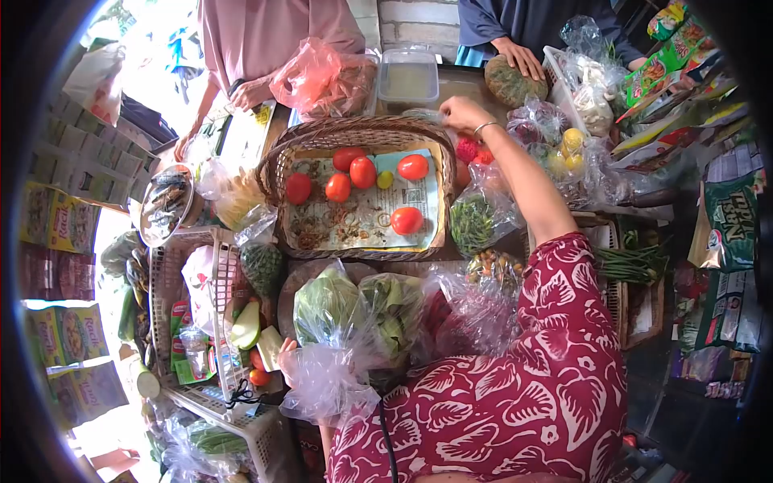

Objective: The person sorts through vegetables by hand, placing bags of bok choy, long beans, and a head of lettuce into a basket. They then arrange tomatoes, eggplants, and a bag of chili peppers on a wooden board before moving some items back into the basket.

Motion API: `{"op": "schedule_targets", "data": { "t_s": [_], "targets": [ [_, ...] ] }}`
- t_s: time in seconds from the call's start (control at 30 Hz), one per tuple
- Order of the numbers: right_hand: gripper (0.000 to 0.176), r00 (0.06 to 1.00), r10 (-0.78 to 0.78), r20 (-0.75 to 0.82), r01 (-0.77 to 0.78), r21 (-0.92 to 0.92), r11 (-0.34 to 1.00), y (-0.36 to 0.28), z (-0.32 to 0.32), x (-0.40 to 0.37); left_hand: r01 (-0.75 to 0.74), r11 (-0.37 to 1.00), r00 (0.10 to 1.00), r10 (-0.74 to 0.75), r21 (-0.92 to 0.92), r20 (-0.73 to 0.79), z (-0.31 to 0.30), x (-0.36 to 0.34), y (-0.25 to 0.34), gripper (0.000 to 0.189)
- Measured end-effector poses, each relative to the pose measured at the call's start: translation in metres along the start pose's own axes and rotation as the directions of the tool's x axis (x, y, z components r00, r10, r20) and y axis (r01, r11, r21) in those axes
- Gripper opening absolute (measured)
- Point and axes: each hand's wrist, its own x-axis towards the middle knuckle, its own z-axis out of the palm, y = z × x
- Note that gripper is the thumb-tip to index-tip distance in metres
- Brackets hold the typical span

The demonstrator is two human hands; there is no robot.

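My right hand (465,115) reaches past the far right corner of a wicker basket (354,127), its fingers closed in a pinch. What they hold, if anything, is too small to make out. A bracelet circles that wrist. Inside the basket several red tomatoes (407,220) and a small green-yellow fruit (385,179) lie on newspaper (362,213) with dry scraps. Low on the left, my left hand (287,358) is wrapped at a crumpled clear plastic bag (330,386), which covers most of the palm. Beside it are bagged leafy greens (326,302).
Across the table stand two people, one with a hand on a green pumpkin (515,82). A red plastic bag (318,80) and a clear container (408,78) sit at the back. White crates (193,241) flank the left; bagged green chillies (475,221) lie right. Packets hang both sides.
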Motion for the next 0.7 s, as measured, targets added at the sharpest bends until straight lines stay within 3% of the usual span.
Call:
{"op": "schedule_targets", "data": {
  "t_s": [0.03, 0.1, 0.13, 0.27, 0.4, 0.5, 0.53, 0.57, 0.63, 0.67, 0.7],
  "targets": [
    [0.025, 0.999, 0.000, -0.035, 0.001, 0.015, 1.000, 0.004, -0.001, 0.003, -0.001, 1.000, 1.000, 0.001, 0.011, 0.005, 0.000, -0.001, -0.001, 0.060],
    [0.025, 0.953, 0.012, -0.304, 0.008, 0.063, 0.998, 0.020, -0.017, 0.012, -0.006, 1.000, 1.000, 0.006, 0.026, 0.011, 0.001, -0.001, -0.004, 0.060],
    [0.024, 0.945, -0.094, -0.313, 0.118, 0.059, 0.991, 0.037, -0.035, 0.016, -0.005, 0.999, 1.000, 0.004, 0.035, 0.014, 0.000, -0.001, -0.006, 0.060],
    [0.015, 0.941, 0.109, -0.319, -0.013, 0.289, 0.957, 0.082, -0.079, 0.010, -0.012, 0.998, 1.000, 0.010, 0.063, 0.030, 0.000, -0.004, -0.012, 0.060],
    [0.056, 0.876, 0.342, -0.341, -0.087, 0.586, 0.806, 0.068, -0.101, -0.014, -0.022, 0.996, 0.999, 0.019, 0.092, 0.030, 0.000, -0.003, -0.016, 0.059],
    [0.061, 0.878, 0.413, -0.242, -0.158, 0.669, 0.726, 0.044, -0.102, -0.032, -0.034, 0.993, 0.999, 0.030, 0.113, 0.039, 0.001, -0.003, -0.017, 0.059],
    [0.083, 0.907, 0.243, -0.344, -0.102, 0.380, 0.919, 0.055, -0.104, -0.025, -0.035, 0.992, 0.999, 0.030, 0.121, 0.041, 0.001, -0.004, -0.018, 0.059],
    [0.083, 0.909, 0.241, -0.340, -0.101, 0.382, 0.919, 0.057, -0.099, -0.022, -0.039, 0.991, 0.999, 0.034, 0.129, 0.042, 0.001, -0.004, -0.019, 0.059],
    [0.046, 0.832, 0.460, -0.311, -0.155, 0.666, 0.730, 0.052, -0.090, -0.022, -0.045, 0.989, 0.998, 0.039, 0.141, 0.046, 0.000, -0.005, -0.020, 0.058],
    [0.046, 0.834, 0.459, -0.307, -0.158, 0.665, 0.730, 0.050, -0.088, -0.022, -0.048, 0.988, 0.998, 0.041, 0.148, 0.049, -0.001, -0.006, -0.021, 0.058],
    [0.039, 0.892, 0.413, -0.182, -0.175, 0.705, 0.687, 0.049, -0.089, -0.023, -0.053, 0.988, 0.998, 0.046, 0.148, 0.050, -0.001, -0.003, -0.021, 0.058]
  ]
}}
